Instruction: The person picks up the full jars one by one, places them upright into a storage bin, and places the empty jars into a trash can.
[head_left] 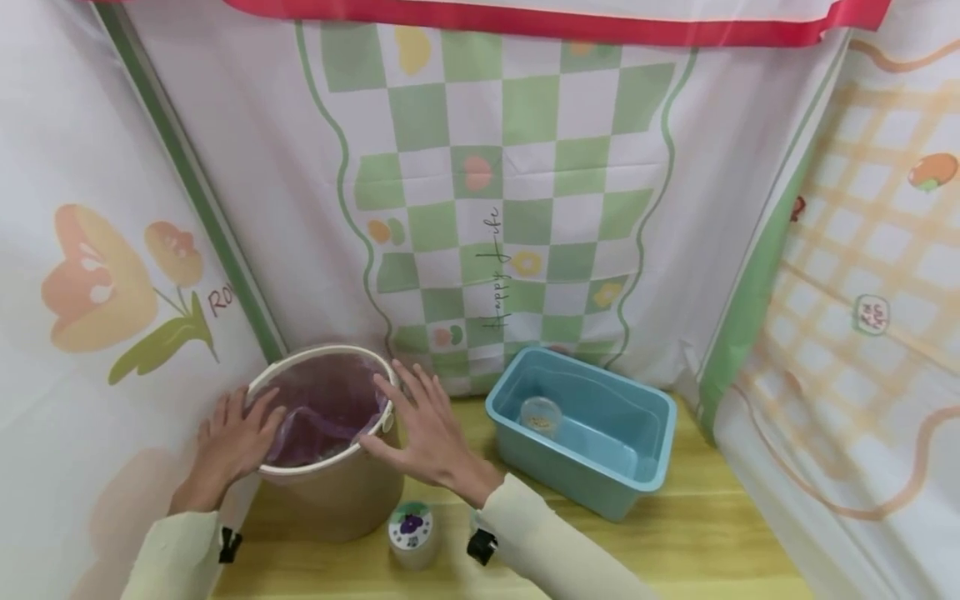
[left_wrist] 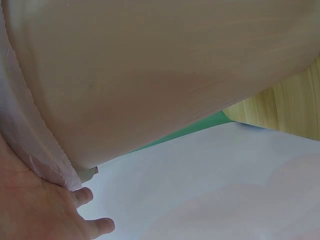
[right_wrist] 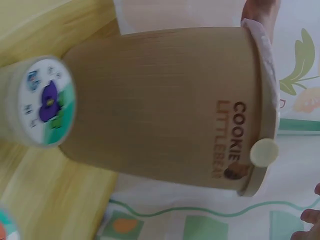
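A beige-brown trash bin (head_left: 330,504) with a cream rim stands at the left, lined with a translucent purple bag (head_left: 318,421). My left hand (head_left: 236,442) is at the bin's left rim, fingers spread. In the left wrist view, the palm of that hand (left_wrist: 35,205) lies against the bag edge folded over the rim. My right hand (head_left: 431,433), fingers spread and relaxed, is at the right side of the rim; in the right wrist view its fingers (right_wrist: 311,217) appear apart from the bin. Neither hand grips anything.
A jar (head_left: 411,533) with a grape-pictured lid stands before the bin. Another lid (right_wrist: 7,227) shows partly in the right wrist view. At the right, a blue basin (head_left: 555,471) holds a small clear round container (head_left: 542,417). Patterned curtains (head_left: 480,167) enclose the wooden tabletop (head_left: 697,533).
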